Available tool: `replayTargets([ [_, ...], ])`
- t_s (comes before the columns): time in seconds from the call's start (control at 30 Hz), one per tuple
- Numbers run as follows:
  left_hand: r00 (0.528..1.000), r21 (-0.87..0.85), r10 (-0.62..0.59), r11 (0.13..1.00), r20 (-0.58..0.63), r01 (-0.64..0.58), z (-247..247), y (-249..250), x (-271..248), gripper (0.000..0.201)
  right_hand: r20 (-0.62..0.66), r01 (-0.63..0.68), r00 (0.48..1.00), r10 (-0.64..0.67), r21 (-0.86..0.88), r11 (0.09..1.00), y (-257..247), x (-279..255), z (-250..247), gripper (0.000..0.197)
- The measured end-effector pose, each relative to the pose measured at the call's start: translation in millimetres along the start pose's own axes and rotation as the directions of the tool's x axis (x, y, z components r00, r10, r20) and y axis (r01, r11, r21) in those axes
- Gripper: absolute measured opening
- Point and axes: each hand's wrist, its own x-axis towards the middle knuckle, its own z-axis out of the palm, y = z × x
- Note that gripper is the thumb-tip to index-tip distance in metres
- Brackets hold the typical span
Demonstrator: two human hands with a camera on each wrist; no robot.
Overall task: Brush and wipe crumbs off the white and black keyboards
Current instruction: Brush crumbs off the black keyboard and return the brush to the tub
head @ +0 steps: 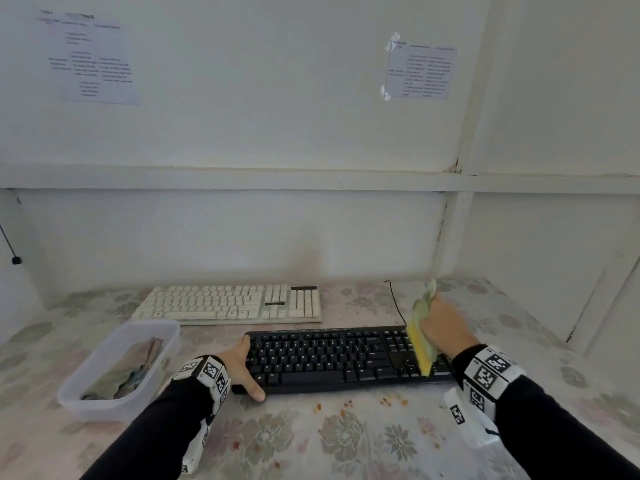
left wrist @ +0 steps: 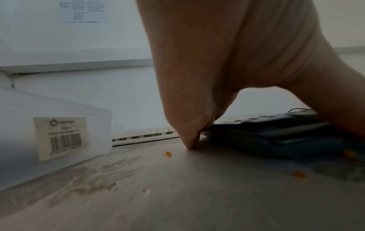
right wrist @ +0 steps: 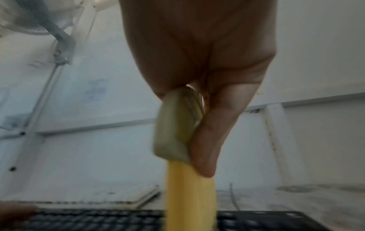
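Bracing the black keyboard (head: 346, 358) at its left end, the left hand (head: 242, 368) lies with fingers straight and spread against the edge, probably to stop sliding under strokes. Right hand (head: 445, 329) is clamped on a yellow-bristled brush (head: 420, 344), bristles down on the right-side keys. White keyboard (head: 228, 303) sits just behind, untouched for now. Orange crumbs (head: 363, 403) dot the tabletop (head: 346, 445) in front. Plastic container (head: 121, 368) stands left, near the bracing hand; a cable (head: 396, 303) runs behind.

Light: soft, even, dim; you cast faint shadows beneath both hands.
Blur: your right hand (head: 446, 327) smears; both wrist views soft.
Edges: walls bow outward.
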Motion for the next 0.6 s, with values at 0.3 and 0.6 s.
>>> replayTargets([
  [0.3,0.999,-0.054,0.017,0.998,-0.047,-0.019,5.3,0.0,-9.7,0.14,0.056,-0.138,0.987,0.152,-0.199,0.97,28.0,-15.5,-29.1,0.037],
  [0.6,0.987,-0.076,0.042,0.996,-0.157,-0.055,18.4,-1.1,-21.2,0.103,0.076,-0.057,0.994,0.078,-0.238,0.969,11.6,-18.9,-21.7,0.035],
])
